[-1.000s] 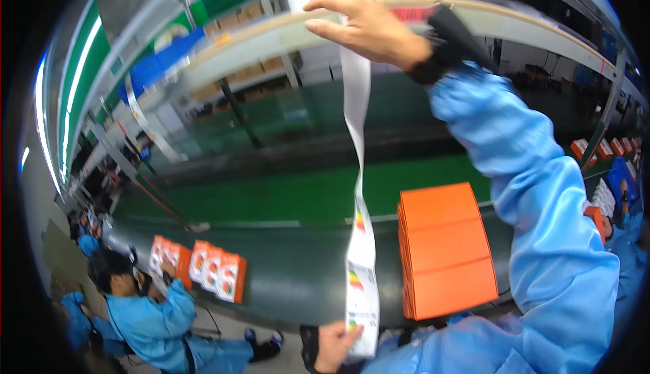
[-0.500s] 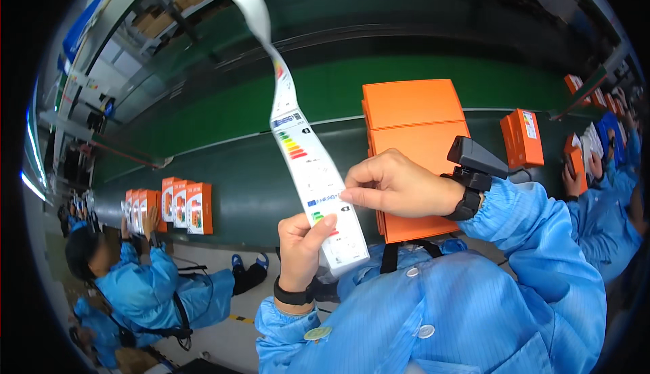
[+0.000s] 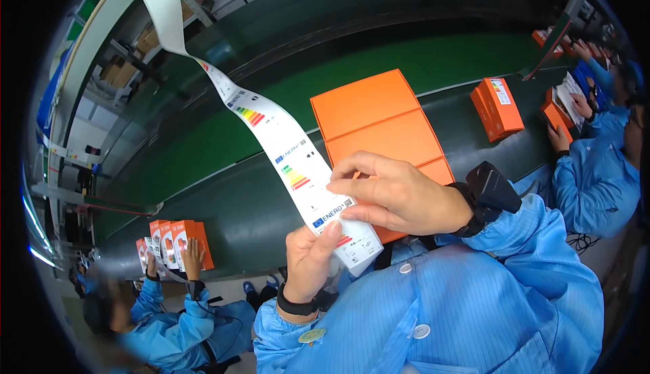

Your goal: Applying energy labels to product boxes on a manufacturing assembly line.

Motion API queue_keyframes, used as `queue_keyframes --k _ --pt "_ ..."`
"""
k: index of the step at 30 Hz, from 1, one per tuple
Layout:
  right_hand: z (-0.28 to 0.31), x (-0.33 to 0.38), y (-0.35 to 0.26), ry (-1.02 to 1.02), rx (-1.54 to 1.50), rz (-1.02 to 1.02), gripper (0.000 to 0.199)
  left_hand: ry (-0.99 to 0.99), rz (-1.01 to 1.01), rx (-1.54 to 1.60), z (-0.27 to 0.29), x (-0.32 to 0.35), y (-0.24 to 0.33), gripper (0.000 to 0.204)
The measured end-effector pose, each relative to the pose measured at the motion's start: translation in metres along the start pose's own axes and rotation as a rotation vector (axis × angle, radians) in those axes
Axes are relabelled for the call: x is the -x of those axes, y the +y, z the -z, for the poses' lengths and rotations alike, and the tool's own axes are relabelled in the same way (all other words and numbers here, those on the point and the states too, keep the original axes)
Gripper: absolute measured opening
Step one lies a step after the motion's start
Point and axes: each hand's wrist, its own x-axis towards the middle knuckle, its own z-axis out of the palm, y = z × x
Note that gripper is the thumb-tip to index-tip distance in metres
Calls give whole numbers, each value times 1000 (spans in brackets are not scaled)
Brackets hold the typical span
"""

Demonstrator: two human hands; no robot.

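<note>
Both hands [image 3: 309,262] [image 3: 409,199] touch the label strip [image 3: 283,142] (white, colour-barred) near its end.

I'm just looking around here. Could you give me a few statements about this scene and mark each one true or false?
1. The left hand grips the label strip near its lower end. True.
2. The right hand wears a glove. False: it is bare.
3. The label strip is wound into a tight roll. False: it stretches as a long ribbon up to the top edge of the picture.
4. Large orange boxes lie beyond the right hand. True.
5. Nobody else is in view. False: one co-worker is at the left and another at the right.
6. The labels carry coloured bars running from green to red. True.
</note>
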Motion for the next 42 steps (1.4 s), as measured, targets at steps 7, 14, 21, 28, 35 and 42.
queue_keyframes --k 7,14,21,28,35,42 --pt "-4 11 -4 34 50 185 27 -7 236 477 -7 -4 15 36" --pt "-13 18 -7 190 301 391 27 64 317 445 -7 1 16 33" --pt "0 14 -20 285 -68 400 14 83 158 353 10 -25 18 34" --pt "79 -31 6 159 -591 -169 23 263 114 317 111 -77 -4 43" --pt "75 -71 91 -355 108 -328 50 111 221 249 91 -109 -9 47" --pt "37 -98 129 -491 113 -458 64 310 220 145 61 -144 -44 31"
